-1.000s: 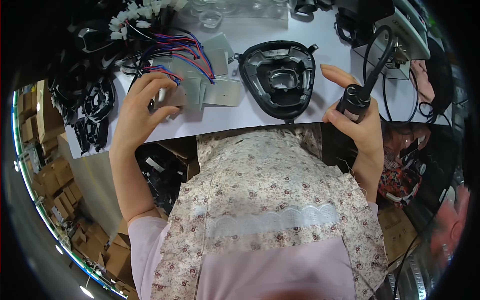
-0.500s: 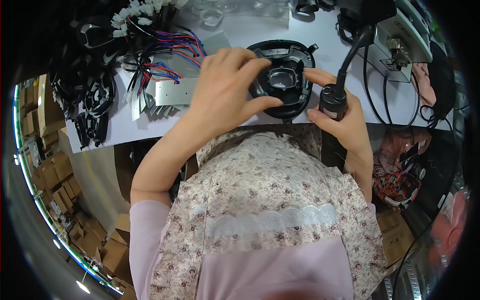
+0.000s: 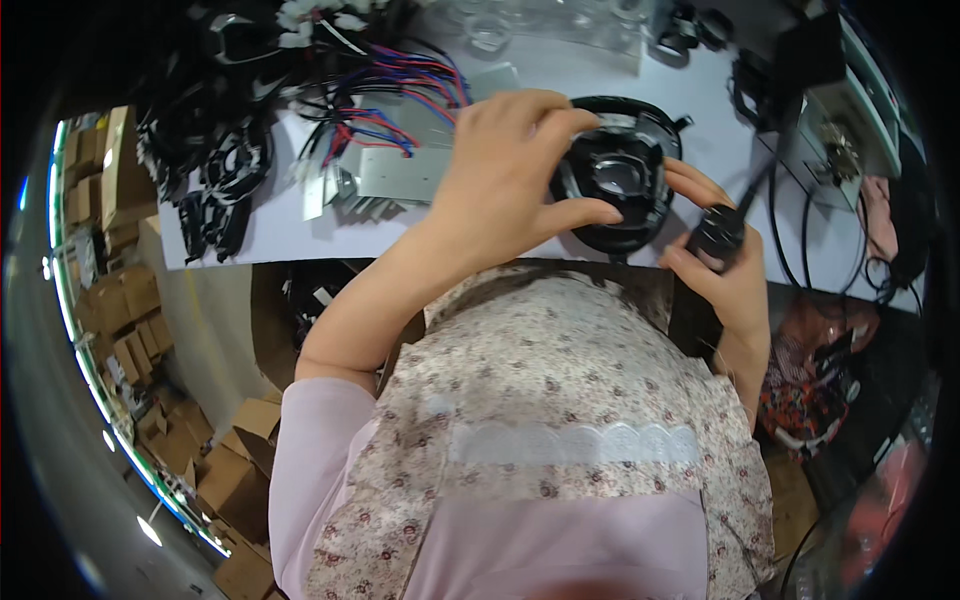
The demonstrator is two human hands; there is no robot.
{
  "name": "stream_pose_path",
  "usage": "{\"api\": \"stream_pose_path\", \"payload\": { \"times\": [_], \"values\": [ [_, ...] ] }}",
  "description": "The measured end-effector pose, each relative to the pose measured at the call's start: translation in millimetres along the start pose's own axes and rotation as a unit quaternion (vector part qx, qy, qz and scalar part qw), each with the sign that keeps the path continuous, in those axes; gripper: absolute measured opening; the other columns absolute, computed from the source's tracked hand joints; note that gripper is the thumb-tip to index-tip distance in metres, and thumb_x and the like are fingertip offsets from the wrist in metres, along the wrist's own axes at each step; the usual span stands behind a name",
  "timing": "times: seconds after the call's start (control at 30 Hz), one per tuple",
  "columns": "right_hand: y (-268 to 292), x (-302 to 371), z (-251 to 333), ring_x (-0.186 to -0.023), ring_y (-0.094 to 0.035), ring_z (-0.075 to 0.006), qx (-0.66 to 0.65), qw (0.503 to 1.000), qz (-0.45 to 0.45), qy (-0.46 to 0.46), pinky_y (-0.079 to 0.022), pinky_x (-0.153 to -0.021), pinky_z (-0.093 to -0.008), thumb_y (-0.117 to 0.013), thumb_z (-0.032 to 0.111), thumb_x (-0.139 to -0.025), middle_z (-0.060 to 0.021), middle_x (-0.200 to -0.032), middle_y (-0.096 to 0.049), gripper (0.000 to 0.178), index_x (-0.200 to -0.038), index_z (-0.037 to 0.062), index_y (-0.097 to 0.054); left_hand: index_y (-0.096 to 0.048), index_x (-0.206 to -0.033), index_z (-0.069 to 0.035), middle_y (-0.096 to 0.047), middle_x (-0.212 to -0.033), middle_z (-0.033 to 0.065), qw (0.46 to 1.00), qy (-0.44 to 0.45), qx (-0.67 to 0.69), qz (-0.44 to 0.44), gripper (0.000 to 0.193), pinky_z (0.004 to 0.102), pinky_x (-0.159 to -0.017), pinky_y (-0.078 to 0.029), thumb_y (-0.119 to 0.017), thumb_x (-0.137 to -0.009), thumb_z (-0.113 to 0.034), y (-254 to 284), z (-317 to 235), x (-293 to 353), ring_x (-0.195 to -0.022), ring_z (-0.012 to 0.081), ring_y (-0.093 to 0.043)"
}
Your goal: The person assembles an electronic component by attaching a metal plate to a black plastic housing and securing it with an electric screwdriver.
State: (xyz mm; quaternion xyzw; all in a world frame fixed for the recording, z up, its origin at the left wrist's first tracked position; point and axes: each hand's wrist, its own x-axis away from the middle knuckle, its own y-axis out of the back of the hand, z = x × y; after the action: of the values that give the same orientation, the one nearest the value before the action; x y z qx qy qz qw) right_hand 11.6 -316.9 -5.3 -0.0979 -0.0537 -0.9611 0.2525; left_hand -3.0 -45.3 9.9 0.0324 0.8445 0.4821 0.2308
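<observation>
A round black plastic housing lies near the table's front edge, with a clear lens-like window at its centre. My left hand reaches over its left side, thumb and index finger bent around part of it; the other fingertips are hidden. In my right hand is a black corded cylindrical tool, like an electric screwdriver, held slanted. The index finger of that hand reaches the housing's right rim. The tool's working end cannot be seen.
Metal plates and red, blue and black wires with white connectors lie at left, beside a pile of black parts. Clear plastic pieces sit at the back. A metal box with cables stands at right.
The whole view has shifted, so the table things appear farther right. My right hand has tilted the tool, and its cord now slants to the right. My left hand keeps its place on the housing.
</observation>
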Motion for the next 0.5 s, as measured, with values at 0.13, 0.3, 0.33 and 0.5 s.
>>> {"api": "stream_pose_path", "payload": {
  "times": [0.13,0.3,0.33,0.5],
  "values": [
    [6.0,6.2,3.8,-0.116,-0.062,-0.0146,-0.028,0.998,-0.055,0.031,-0.048,-0.084,-0.0224,-0.074,0.004,-0.071,-0.0194,-0.148,-0.052,0.039,-0.109,-0.0060,-0.073,-0.065,-0.102,-0.004,-0.065,-0.103,0.0075,0.987,0.099,0.060,0.111,0.043,0.0372,-0.090,-0.046,-0.088,-0.069,-0.018,79.7,46.4,29.5,-0.102,0.0269,-0.060],
    [9.6,-2.6,7.0,-0.123,-0.059,-0.0167,-0.031,0.999,-0.005,-0.008,-0.050,-0.084,-0.0240,-0.074,0.004,-0.072,-0.0212,-0.150,-0.050,0.034,-0.104,-0.0061,-0.074,-0.064,-0.115,-0.006,-0.063,-0.116,0.0097,0.963,0.194,-0.006,0.188,0.056,0.0414,-0.096,-0.045,-0.082,-0.062,-0.009,104.0,64.0,52.6,-0.112,0.0327,-0.057],
    [9.1,-0.9,9.0,-0.123,-0.059,-0.0167,-0.024,1.000,-0.012,-0.009,-0.050,-0.084,-0.0240,-0.074,0.004,-0.072,-0.0212,-0.150,-0.050,0.034,-0.104,-0.0061,-0.074,-0.064,-0.115,-0.006,-0.063,-0.116,0.0097,0.964,0.188,0.002,0.186,0.056,0.0414,-0.096,-0.045,-0.082,-0.062,-0.009,103.0,66.3,50.8,-0.112,0.0327,-0.057],
    [29.0,11.7,23.8,-0.078,-0.072,-0.0151,-0.070,0.993,-0.069,0.070,-0.053,-0.068,-0.0233,-0.074,0.006,-0.076,-0.0260,-0.145,-0.053,0.058,-0.129,-0.0111,-0.057,-0.064,-0.124,-0.003,-0.066,-0.117,0.0130,0.972,0.158,0.023,0.170,0.059,0.0383,-0.097,-0.047,-0.082,-0.069,-0.013,104.7,71.3,49.6,-0.110,0.0302,-0.062]
  ]
}}
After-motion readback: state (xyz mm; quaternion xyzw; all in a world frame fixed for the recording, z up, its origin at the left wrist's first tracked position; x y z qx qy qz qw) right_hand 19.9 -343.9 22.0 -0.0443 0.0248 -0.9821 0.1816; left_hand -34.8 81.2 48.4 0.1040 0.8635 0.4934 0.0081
